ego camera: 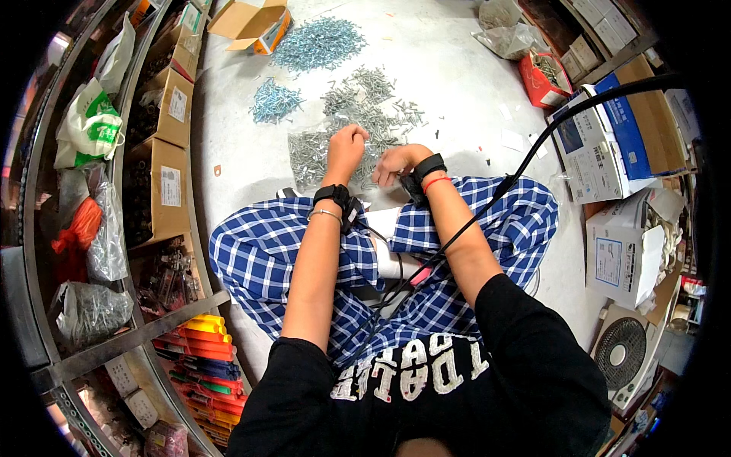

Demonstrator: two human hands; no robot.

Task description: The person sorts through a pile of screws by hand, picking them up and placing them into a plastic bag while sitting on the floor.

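My left hand (346,149), its fingers curled, is over a clear plastic bag (305,154) of grey metal screws lying on the floor. Just right of the bag, my right hand (400,163) bends its fingers down toward my shins. What either hand has in its fingers is hidden. Beyond my hands spreads a loose heap of grey screws (362,94), with stragglers on its right side. Farther left lies a small pile of bluish screws (276,100). Behind that is a larger bluish pile (322,43).
An open cardboard box (251,25) stands beside the large pile. Metal shelving (128,337) with cartons and bags lines the left. Along the right are a red box (545,79), cartons (619,251) and a fan (619,353). A black cable (548,128) crosses my right arm.
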